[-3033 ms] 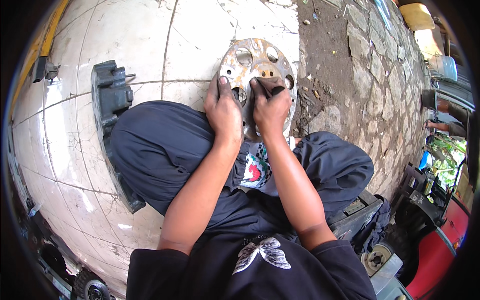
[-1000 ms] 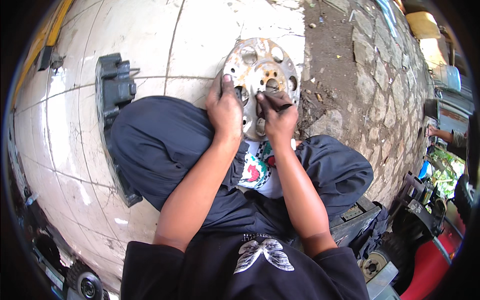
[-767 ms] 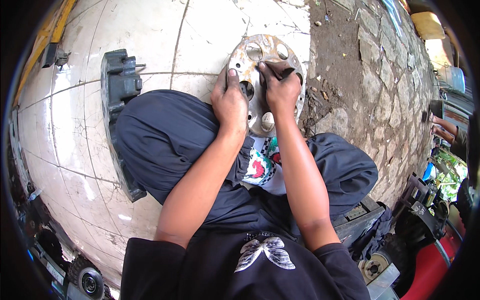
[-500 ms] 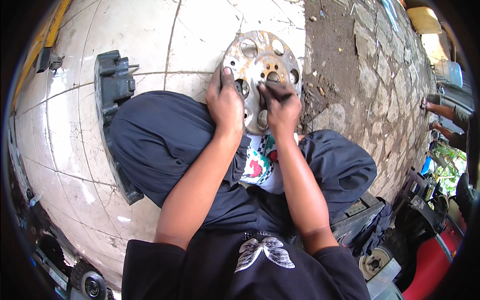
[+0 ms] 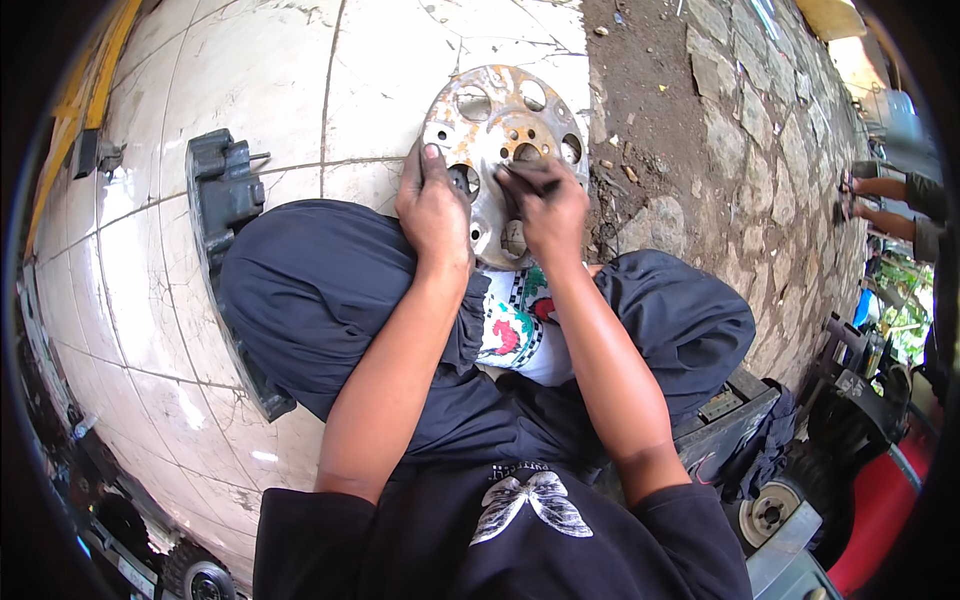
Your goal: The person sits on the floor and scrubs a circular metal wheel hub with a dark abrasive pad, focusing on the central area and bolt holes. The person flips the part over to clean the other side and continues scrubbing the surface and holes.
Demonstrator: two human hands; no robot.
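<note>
A round metal plate (image 5: 489, 128), grey with rust-brown patches and pierced by several round holes, is held tilted above my lap. My left hand (image 5: 436, 207) grips its left edge, thumb on the upper face and fingers curled behind. My right hand (image 5: 550, 205) is closed over the plate's lower right part, its darkened fingertips pinched together against the face near the centre hole. Whatever those fingertips hold, if anything, is hidden. A patterned white cloth (image 5: 540, 355) with red and green figures lies beneath, between my knees.
Beside my left knee a long dark cast part (image 5: 222, 190) lies on the white tiles (image 5: 255, 80). Soil and paving stones (image 5: 740, 130) border them at right. A dark box (image 5: 735, 415) and a wheel (image 5: 770, 510) are at lower right. Another person's legs (image 5: 885, 205) show at far right.
The view has shifted slightly, so the plate and both hands appear a little further left. My right fingertips have moved slightly left across the plate. My left hand keeps its grip.
</note>
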